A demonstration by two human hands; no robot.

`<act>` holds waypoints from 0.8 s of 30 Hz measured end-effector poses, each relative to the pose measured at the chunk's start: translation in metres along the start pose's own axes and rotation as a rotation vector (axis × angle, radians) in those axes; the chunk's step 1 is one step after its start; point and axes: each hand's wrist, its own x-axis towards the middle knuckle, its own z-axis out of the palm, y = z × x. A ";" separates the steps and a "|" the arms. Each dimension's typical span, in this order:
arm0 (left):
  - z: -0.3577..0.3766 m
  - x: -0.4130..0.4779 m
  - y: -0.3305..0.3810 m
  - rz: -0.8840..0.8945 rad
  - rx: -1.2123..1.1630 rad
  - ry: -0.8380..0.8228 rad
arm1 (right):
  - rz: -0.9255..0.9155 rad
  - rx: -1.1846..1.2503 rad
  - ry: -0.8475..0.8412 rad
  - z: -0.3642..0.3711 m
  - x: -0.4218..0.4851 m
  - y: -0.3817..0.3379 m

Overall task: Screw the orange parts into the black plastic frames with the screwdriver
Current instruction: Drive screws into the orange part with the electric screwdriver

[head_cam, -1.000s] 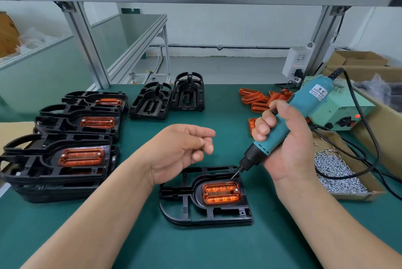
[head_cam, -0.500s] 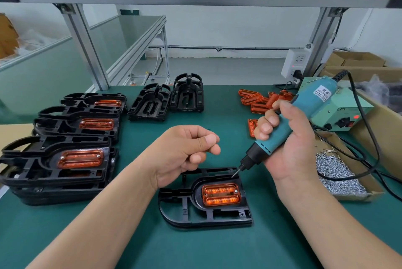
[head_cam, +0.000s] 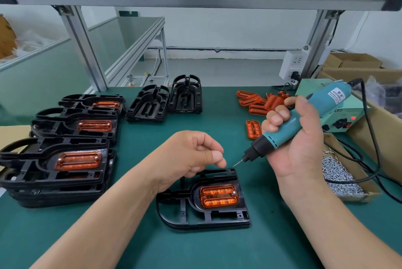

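The orange part [head_cam: 219, 195] is seated in the window of the black frame [head_cam: 228, 220], which is laid flat on the worktop [head_cam: 217, 251] and serves here as the landmark. One screw head [head_cam: 234, 192] is seen at the part's right end. None can be made out at its left end, so this piece is judged half fastened.

The screwdriver [head_cam: 326, 101] is gripped in the right hand [head_cam: 300, 149], to the right of the frame, with its bit held just above the frame's far edge, clear of the part. The left hand [head_cam: 191, 157] is held over the frame's far left corner, fingers curled and thumb pressed to forefinger. Whether a screw is pinched there cannot be told.

Left of the frame, finished frames [head_cam: 78, 161] with orange parts fitted are stacked. Beyond it two empty frames [head_cam: 148, 105] are set, and loose orange parts [head_cam: 254, 103] are heaped beyond and to its right. A box of screws [head_cam: 339, 173] is placed to its right. Several assemblies are judged still to be done.
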 end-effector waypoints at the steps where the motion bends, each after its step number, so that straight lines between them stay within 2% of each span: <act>1: 0.000 0.000 0.000 0.001 0.013 0.002 | -0.007 0.002 0.002 0.000 0.000 -0.001; 8: 0.005 -0.004 0.002 -0.024 0.072 -0.063 | -0.028 0.022 0.030 0.003 -0.001 -0.004; 24: 0.017 -0.005 0.005 -0.040 0.036 -0.044 | -0.007 -0.012 0.014 0.005 -0.007 0.000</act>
